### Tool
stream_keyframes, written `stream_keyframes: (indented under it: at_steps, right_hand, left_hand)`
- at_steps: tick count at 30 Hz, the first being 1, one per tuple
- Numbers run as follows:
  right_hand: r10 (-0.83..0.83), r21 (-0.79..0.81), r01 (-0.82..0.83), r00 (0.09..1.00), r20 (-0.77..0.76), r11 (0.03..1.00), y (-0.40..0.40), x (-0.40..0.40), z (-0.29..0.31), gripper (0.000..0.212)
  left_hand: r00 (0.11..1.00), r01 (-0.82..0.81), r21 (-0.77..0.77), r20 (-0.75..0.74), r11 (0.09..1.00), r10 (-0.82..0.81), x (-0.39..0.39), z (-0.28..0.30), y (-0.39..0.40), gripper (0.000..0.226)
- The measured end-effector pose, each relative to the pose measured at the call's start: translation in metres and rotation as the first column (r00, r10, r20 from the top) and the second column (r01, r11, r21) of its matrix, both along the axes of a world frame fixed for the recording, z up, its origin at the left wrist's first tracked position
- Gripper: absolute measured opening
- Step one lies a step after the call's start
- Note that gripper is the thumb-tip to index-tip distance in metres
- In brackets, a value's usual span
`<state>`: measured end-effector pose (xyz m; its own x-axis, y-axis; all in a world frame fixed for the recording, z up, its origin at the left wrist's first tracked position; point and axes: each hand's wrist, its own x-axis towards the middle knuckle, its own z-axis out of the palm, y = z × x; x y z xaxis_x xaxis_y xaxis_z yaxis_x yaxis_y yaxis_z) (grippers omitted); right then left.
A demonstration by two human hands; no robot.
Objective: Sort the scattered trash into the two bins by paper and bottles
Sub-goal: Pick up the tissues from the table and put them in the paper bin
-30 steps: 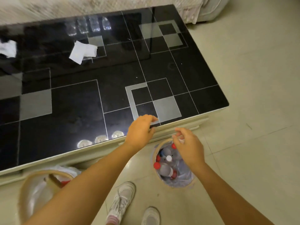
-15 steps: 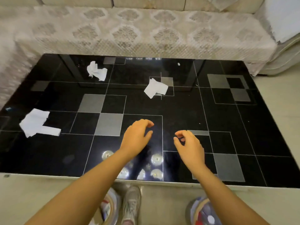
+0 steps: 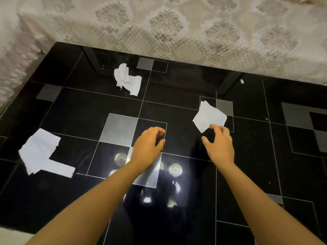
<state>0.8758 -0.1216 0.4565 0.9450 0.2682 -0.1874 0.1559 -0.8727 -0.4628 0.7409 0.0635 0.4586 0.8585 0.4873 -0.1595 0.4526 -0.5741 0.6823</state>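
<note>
Three white paper pieces lie on the glossy black table. A folded paper sits at centre right; my right hand reaches over the table with its fingertips at that paper's near edge, thumb spread, holding nothing. A crumpled paper lies at the far centre-left. A larger folded paper rests at the left. My left hand hovers over the table middle with loosely curled fingers and holds nothing. No bottles and no bins are in view.
A sofa with a cream lace cover runs along the table's far side and the left corner. A tiny white scrap lies near the far edge. A strip of pale floor shows at bottom left.
The view has swung from the bins and floor up onto the table and closer in. Both hands have moved forward; my right hand has reached the centre-right paper's edge.
</note>
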Motion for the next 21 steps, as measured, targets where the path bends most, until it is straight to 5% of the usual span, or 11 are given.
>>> stream_keyframes:
  at_steps: [9, 14, 21]
  right_hand:
    - [-0.019, -0.142, -0.006, 0.985, -0.171, 0.990, 0.038, 0.076, -0.039, 0.082]
    - [0.059, -0.215, -0.078, 0.994, -0.095, 0.973, 0.056, 0.070, -0.055, 0.065]
    - [0.163, 0.167, -0.157, 0.986, -0.023, 0.973, 0.112, 0.043, -0.055, 0.027]
  left_hand:
    - [0.999, 0.031, -0.021, 0.007, 0.999, -0.031, 0.063, -0.035, 0.042, 0.024]
    - [0.999, -0.007, -0.001, 0.047, 1.000, 0.007, 0.077, -0.051, 0.072, 0.028]
    - [0.988, -0.116, 0.309, 0.131, 0.944, 0.079, 0.116, -0.045, 0.152, 0.053]
